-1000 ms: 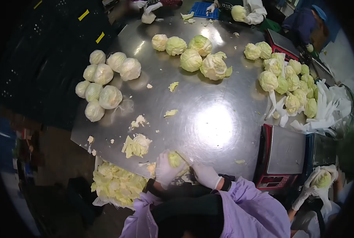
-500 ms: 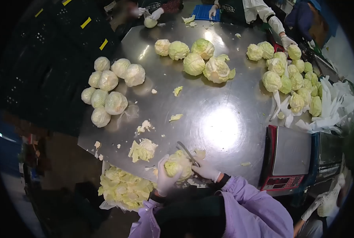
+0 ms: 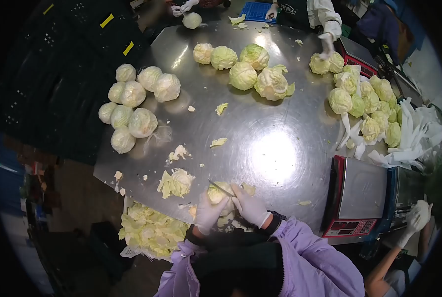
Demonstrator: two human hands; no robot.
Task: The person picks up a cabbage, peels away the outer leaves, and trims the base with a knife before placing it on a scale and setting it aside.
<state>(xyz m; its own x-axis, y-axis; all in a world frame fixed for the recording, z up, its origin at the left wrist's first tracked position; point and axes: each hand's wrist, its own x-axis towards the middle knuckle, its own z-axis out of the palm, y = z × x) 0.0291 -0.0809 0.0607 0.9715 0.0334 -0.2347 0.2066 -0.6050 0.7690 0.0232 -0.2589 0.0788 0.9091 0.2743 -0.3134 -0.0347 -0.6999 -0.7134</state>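
Note:
A pale green cabbage [image 3: 215,195] rests at the near edge of the metal table [image 3: 196,128]. Around its left side, my gloved left hand [image 3: 209,213] is closed, steadying it. My gloved right hand [image 3: 250,206] is closed on a knife [image 3: 221,187], whose blade lies across the top of the cabbage; the handle is hidden in the fingers. Just left of my hands lies a clump of trimmed cabbage leaves [image 3: 176,183]. Small leaf scraps are scattered beneath and beside the cabbage.
Wrapped cabbages [image 3: 133,93] stand at left, bare cabbages [image 3: 243,75] at the back and a pile [image 3: 369,101] at right. A crate of leaves [image 3: 151,231] sits below the left edge. A scale [image 3: 362,188] stands right. Co-workers' gloved hands [image 3: 326,45] are at the far side.
The knife blade has swung from beside the cabbage onto its top, and my right hand has moved closer to it. A co-worker's hand at the back right has shifted left to other cabbages.

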